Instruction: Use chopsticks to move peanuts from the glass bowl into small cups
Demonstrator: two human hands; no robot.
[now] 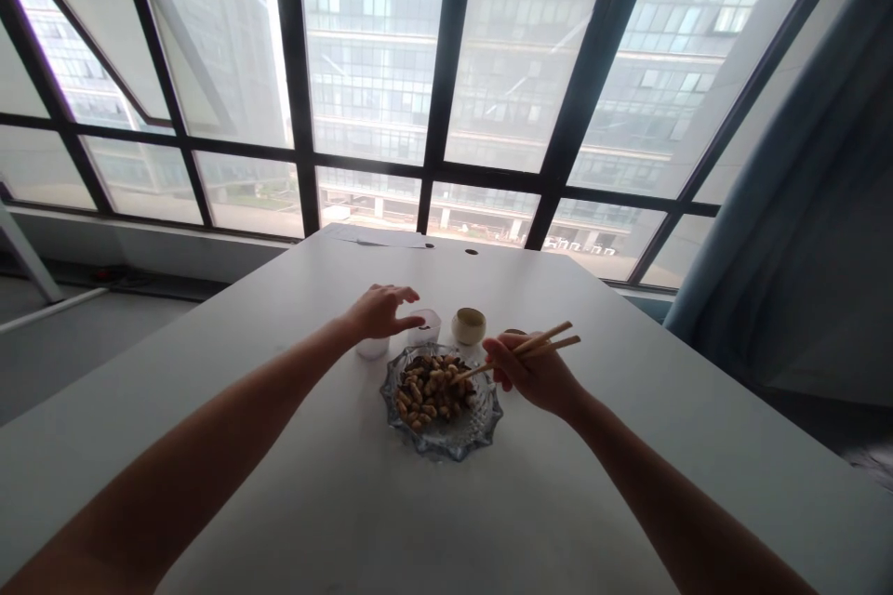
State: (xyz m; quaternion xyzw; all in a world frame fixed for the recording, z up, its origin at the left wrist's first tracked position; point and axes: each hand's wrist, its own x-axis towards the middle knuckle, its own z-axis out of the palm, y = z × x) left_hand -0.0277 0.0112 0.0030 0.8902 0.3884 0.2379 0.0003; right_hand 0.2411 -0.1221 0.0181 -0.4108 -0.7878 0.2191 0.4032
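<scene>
A scalloped glass plate (446, 446) holds a heap of peanuts (422, 390) mixed with smaller dark pieces. My right hand (531, 374) is closed around a pair of chopsticks (548, 342), whose tips touch the heap. Beyond the plate, my left hand (382, 311) hovers with thumb and fingers apart, holding nothing, beside a clear cup (425, 327) that has something small and dark in it. Under that hand stands another clear cup (373, 349), partly hidden. A cream-coloured round cup (468, 326) is behind the plate. Something brown behind my right hand is mostly covered.
The white table (299, 483) reaches to a wall of windows. Papers (380, 235) lie at its far edge, near two dark round holes in the top. A blue curtain (788, 177) hangs at the right.
</scene>
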